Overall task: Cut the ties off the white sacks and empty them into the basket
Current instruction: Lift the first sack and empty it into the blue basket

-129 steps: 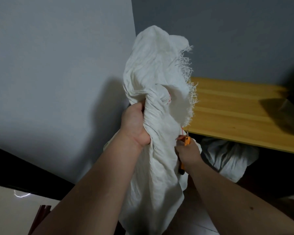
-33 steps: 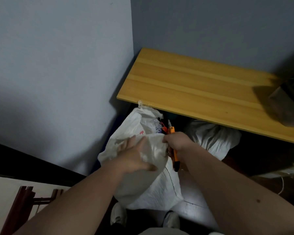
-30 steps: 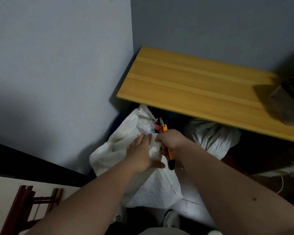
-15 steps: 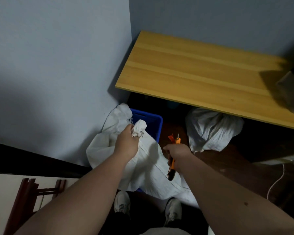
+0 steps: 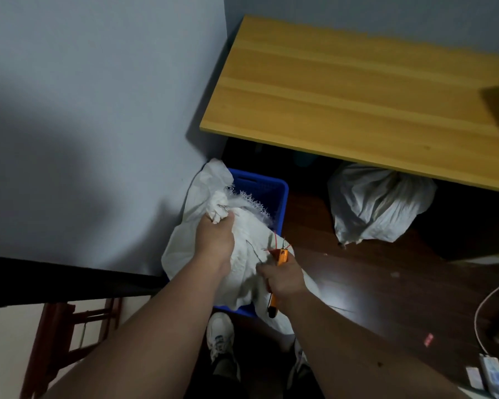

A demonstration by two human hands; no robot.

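Now left hand bunches limp, light sack at corner; right hand grips orange cutter w/ cloth.

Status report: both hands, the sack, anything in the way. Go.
Left hand grips bunched white sack over blue basket. Right hand holds orange cutter and sack cloth. Second sack waits under table. Nothing in the way.
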